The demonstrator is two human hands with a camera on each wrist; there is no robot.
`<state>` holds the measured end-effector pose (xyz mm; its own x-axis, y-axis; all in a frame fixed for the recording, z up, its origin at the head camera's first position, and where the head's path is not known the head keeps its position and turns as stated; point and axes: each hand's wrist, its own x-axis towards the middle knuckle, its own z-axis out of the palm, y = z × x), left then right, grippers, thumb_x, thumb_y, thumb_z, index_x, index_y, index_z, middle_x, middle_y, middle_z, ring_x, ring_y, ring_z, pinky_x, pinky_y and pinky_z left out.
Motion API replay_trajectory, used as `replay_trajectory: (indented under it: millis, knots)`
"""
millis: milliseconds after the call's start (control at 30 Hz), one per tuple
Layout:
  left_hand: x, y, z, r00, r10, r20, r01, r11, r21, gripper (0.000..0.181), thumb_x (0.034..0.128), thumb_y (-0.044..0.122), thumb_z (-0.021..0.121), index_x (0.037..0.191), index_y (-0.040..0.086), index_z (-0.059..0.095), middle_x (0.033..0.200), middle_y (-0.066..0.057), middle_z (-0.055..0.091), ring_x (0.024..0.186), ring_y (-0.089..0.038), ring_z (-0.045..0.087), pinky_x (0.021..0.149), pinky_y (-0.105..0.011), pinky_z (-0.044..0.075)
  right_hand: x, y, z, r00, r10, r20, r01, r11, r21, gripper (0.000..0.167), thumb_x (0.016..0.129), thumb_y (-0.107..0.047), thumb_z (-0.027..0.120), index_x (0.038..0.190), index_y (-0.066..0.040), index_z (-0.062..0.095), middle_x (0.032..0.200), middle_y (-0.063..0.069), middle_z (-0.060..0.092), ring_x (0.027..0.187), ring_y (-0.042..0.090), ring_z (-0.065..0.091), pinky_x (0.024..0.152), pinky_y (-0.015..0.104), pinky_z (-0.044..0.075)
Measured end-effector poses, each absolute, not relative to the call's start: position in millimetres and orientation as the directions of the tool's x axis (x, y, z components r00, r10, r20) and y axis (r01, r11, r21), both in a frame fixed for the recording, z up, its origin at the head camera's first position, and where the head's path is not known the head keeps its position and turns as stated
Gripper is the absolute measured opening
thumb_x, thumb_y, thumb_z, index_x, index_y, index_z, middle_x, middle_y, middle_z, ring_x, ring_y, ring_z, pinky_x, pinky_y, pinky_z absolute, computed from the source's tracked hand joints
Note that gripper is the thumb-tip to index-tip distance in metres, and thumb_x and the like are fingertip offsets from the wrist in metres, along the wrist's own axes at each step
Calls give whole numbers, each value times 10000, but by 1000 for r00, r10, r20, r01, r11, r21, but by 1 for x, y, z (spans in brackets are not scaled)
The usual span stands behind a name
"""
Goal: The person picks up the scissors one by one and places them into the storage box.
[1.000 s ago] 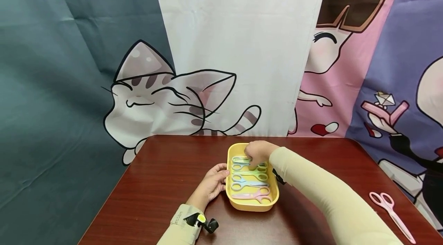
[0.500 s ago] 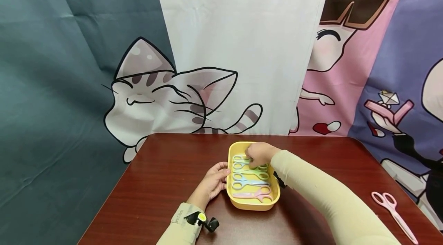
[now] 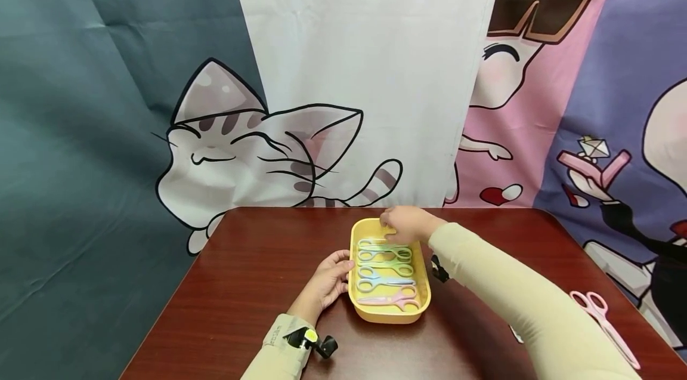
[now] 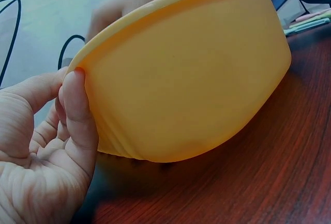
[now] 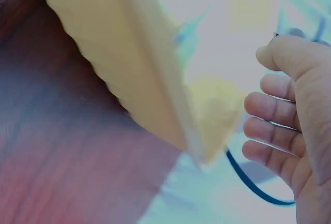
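Note:
A yellow plastic basket (image 3: pixel 389 315) stands on the table. My left hand (image 3: pixel 327 281) pinches its left rim between thumb and fingers; the left wrist view shows the thumb and a fingertip at the basket's edge (image 4: pixel 181 79). Inside lie several small scissors in a column: pink scissors (image 3: pixel 390 299) nearest me, blue scissors (image 3: pixel 376 280), then green scissors (image 3: pixel 399 267) and more blue and green ones overlapping at the far end. Above the far right rim hovers my right hand (image 3: pixel 410 222), its fingers loosely bent with nothing between them (image 5: pixel 289 105).
Another pair of pink scissors (image 3: pixel 601 317) lies on the dark red-brown table (image 3: pixel 257 284) at the right, beyond my right sleeve. A small pale tip (image 3: pixel 516 335) shows beside that sleeve, mostly hidden. A printed cloth backdrop (image 3: pixel 376 70) hangs behind the table.
My right hand has risen from the scissors at the basket's far end, letting them go, and moved up and slightly right. My left hand has stayed on the rim.

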<state>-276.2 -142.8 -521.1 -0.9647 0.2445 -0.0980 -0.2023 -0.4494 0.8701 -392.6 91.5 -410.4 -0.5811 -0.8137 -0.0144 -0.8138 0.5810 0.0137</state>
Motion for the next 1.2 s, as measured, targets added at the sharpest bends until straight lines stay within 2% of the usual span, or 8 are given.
replay_trajectory:
  millis: [167,300,467,633,933,1067,1200]
  knots:
    - [-276,-143,-520,-964,248,-100,-205,-445,872,204,1006,7,551,1194,52,488,917,-8,636,623,-76,566,487,-203,522,-384,120,-384,-638,-767,73,-768,640,11,281,909,-265,712,1097,-62,662,990,58,667,875,217,642,804,420,560]
    - [-275,-143,-521,-962,257,-97,-207,-446,871,195,1012,-1,536,1192,49,481,910,-5,627,618,-70,556,487,-200,517,-372,159,-376,-715,-692,98,-696,718,-14,267,879,-267,730,1015,-51,653,871,37,641,787,218,617,745,442,552]
    - [-275,-143,-522,-962,257,-95,-205,-447,871,200,1026,-8,507,1220,18,463,903,-7,623,618,-69,553,492,-203,518,-351,214,-380,-806,-590,42,-591,805,-52,213,860,-265,745,882,-79,644,694,-26,566,635,164,539,612,386,495]
    - [-276,-144,-521,-958,270,-97,-214,-448,868,208,1027,-5,506,1228,20,458,914,-12,637,647,-85,586,508,-223,536,-323,253,-385,-866,-498,-47,-491,864,-109,195,857,-257,754,811,-95,655,667,-35,541,606,148,496,566,326,433]
    - [-280,-147,-522,-956,276,-97,-220,-459,861,213,1033,-6,491,1241,7,448,907,-18,644,641,-86,598,495,-216,526,-283,280,-416,-911,-396,-117,-383,916,-118,282,818,-261,780,678,-132,572,627,-25,476,562,146,452,515,300,381]
    - [-279,-146,-522,-956,277,-99,-222,-461,859,214,1027,-8,502,1234,10,449,897,-15,635,629,-82,585,488,-210,518,-270,284,-430,-923,-346,-168,-324,935,-146,312,811,-246,792,691,-118,534,609,-14,454,530,131,446,500,278,353]
    - [-278,-145,-523,-957,274,-100,-222,-463,858,218,1022,-5,514,1230,13,453,897,-16,632,630,-85,581,487,-209,516,-263,285,-440,-926,-297,-231,-255,947,-193,297,824,-218,800,734,-92,547,570,15,528,447,114,513,448,245,400]
